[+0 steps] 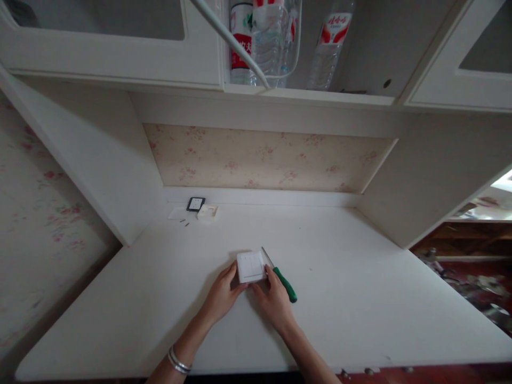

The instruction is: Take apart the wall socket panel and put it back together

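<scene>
Between my two hands is a white square wall socket (251, 266), its face turned up with faint slot marks. My left hand (222, 292) grips its left edge with thumb and fingers. On the opposite edge, my right hand (275, 298) pinches the same socket. Right beside my right hand lies a screwdriver (286, 285) with a green handle, its metal shaft pointing away to the back left. Some fingers of both hands are hidden beneath the socket.
At the back left of the white desk (344, 298) lie a dark-framed square panel (196, 204), a cream square frame (207, 212) and two small screws (186, 224). Overhead, a cabinet shelf holds plastic bottles (330, 45), and a white cable (232, 42) hangs in front.
</scene>
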`<state>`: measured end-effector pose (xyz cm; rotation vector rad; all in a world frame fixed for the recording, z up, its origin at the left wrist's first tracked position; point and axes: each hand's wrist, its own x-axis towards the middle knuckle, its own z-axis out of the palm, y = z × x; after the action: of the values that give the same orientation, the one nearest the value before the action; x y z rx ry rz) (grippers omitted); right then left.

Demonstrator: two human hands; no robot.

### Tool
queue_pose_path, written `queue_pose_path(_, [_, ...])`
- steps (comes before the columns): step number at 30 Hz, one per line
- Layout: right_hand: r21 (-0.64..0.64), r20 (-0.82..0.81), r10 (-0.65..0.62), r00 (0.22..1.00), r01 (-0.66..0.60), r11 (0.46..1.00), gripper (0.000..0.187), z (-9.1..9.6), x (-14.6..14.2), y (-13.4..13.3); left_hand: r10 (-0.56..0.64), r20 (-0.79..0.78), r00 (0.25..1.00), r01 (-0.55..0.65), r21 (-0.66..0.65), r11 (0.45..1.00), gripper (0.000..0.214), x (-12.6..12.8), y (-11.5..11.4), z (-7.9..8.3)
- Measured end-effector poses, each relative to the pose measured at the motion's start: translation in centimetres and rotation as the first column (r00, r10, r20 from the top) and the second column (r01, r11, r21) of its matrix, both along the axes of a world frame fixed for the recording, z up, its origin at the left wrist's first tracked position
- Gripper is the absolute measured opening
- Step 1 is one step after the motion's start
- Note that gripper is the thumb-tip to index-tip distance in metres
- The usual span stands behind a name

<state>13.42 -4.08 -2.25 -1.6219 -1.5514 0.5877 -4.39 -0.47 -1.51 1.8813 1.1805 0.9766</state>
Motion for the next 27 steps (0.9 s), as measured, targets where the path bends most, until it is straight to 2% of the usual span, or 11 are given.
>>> queue_pose_path(6, [0.058,0.06,0.006,0.998,-0.01,0.998,0.052,-0.3,0.4,-0.5,0.049,-0.001,0.999,-0.049,-0.012,0.999,0.058,-0.2,0.1,-0.7])
queue_pose_path(10, [0.048,0.055,-0.004,0.998,0.001,0.999,0.05,0.2,0.4,-0.8,0.032,0.022,0.999,-0.032,0.002,0.999,0.059,-0.3,0.2,-0.5])
queue_pose_path(15, [0.039,0.038,0.011,0.999,-0.012,0.999,0.047,0.6,0.5,-0.9,0.044,-0.041,0.998,-0.043,0.01,0.999,0.058,-0.4,0.1,-0.7])
queue_pose_path(21, [0.058,0.013,0.015,1.0,-0.016,0.998,0.045,0.6,0.7,-0.9,0.048,-0.17,0.984,-0.025,0.133,0.991,0.051,-0.2,-0.5,-0.6])
queue_pose_path(27, [0.031,-0.003,0.013,1.0,-0.013,0.999,0.043,0.7,0.8,-0.9,0.064,-0.224,0.972,-0.02,0.195,0.981,0.047,0.1,-0.7,-0.2])
